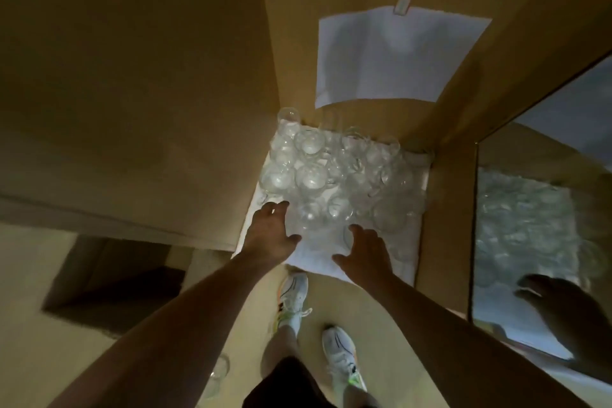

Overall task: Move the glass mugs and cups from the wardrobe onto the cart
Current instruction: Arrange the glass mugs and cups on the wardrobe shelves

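While both arms reach down toward the wardrobe shelf (318,258), we would do well to settle on one glass per hand before closing any fingers, because the pieces stand packed and touching, and a careless lift could knock a neighbour. Our left hand (271,232) hovers at the near left corner of the shelf with its fingers spread and holding nothing; we judge it should take the nearest glass there by its body or handle and raise it straight up. To its right, the glass mugs and cups (331,175) crowd the white shelf from the back wall forward, clear and hard to tell apart. Our right hand (364,248) reaches in beside them, fingers loosely spread and empty, just short of the front row. Farther right, a mirrored door (536,242) reflects the glassware.
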`<state>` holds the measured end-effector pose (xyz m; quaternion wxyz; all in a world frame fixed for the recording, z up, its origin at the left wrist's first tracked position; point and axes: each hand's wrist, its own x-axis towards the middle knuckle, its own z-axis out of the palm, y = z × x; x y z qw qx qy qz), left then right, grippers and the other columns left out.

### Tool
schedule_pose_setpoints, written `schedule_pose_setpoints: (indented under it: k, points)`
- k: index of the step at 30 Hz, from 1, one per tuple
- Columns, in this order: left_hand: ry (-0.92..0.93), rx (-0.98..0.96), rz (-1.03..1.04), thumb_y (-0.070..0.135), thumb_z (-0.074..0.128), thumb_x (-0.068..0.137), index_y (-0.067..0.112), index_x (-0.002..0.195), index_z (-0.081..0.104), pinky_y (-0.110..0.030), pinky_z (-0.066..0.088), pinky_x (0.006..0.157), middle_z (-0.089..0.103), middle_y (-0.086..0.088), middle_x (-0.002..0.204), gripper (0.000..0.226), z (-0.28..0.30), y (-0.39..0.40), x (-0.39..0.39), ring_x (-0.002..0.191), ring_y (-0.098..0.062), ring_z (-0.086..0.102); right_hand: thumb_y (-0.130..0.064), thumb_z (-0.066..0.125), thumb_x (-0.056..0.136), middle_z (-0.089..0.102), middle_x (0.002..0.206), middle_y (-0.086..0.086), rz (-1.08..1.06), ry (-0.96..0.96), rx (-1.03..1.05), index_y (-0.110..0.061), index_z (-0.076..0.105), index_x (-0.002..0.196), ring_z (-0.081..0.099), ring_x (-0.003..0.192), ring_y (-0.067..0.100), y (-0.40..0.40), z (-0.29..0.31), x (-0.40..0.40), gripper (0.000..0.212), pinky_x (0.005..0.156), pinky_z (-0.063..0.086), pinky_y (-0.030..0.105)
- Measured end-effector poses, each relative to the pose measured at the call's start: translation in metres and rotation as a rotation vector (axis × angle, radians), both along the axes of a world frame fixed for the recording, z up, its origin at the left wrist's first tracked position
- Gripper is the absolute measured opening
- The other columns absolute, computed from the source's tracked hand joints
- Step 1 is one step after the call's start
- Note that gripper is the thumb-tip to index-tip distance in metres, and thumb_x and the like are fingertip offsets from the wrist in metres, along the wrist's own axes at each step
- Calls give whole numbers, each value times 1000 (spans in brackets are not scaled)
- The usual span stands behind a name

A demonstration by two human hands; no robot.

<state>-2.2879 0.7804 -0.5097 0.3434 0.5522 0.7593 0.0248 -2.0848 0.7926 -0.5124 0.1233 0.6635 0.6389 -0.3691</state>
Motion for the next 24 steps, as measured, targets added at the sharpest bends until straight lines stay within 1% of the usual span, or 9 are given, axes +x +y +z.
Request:
schedule_pose_setpoints:
  k: [3, 7, 10, 14, 17, 20, 22, 24]
  points:
    - [-44, -5, 15, 38, 79, 83, 14, 155, 34, -36, 33, 115, 42, -11, 154, 88, -28, 18, -5, 142, -29, 38, -46, 71, 89, 41, 148, 15, -61, -22, -27, -17, 30, 152, 40, 137, 32, 18, -23, -8, 81, 107, 39, 38]
    - [-70, -95, -28, 42, 78, 84, 20, 159, 23, -38, 33, 114, 29, -9, 160, 95, -66, 34, -10, 145, -29, 31, -45, 74, 86, 43, 147, 15, -172, -16, -28, -13, 31, 151, 41, 137, 32, 42, -50, -17, 85, 109, 36, 36]
    - [-71, -118, -65, 38, 82, 81, 24, 158, 23, -37, 36, 110, 26, -7, 161, 99, -91, 49, -10, 145, -28, 30, -43, 79, 81, 49, 141, 14, -212, -27, 17, -11, 37, 146, 46, 132, 32, 58, -67, -19, 84, 106, 39, 35]
    - [-83, -113, -105, 37, 88, 73, 25, 156, 25, -37, 41, 105, 31, -4, 156, 105, -116, 66, -3, 141, -26, 35, -38, 82, 80, 49, 138, 14, -217, -63, 61, -8, 39, 141, 45, 129, 32, 70, -89, -19, 80, 106, 35, 33]
    - [-86, -127, -164, 37, 89, 71, 26, 156, 25, -35, 41, 105, 32, -4, 155, 108, -131, 70, 5, 141, -26, 36, -36, 81, 81, 48, 139, 14, -204, -64, 66, -7, 38, 140, 43, 130, 32, 75, -105, -20, 78, 109, 32, 33]
    - [-77, -146, -213, 36, 90, 71, 27, 156, 22, -34, 40, 105, 30, -3, 157, 109, -144, 70, 10, 143, -26, 34, -34, 82, 80, 49, 138, 12, -229, -42, 56, -9, 38, 139, 44, 130, 30, 77, -119, -23, 78, 106, 35, 32]
    - [-70, -140, -224, 34, 89, 72, 28, 156, 22, -34, 41, 105, 30, -4, 157, 107, -150, 69, 13, 142, -26, 35, -31, 85, 78, 49, 138, 11, -261, -18, 76, -11, 36, 142, 44, 130, 31, 76, -126, -26, 83, 104, 39, 33]
    - [-77, -91, -206, 30, 88, 74, 25, 152, 29, -32, 41, 104, 37, -4, 154, 98, -154, 69, 15, 139, -26, 41, -28, 85, 77, 49, 139, 11, -277, -4, 114, -12, 33, 146, 45, 128, 31, 73, -131, -26, 87, 102, 41, 34]
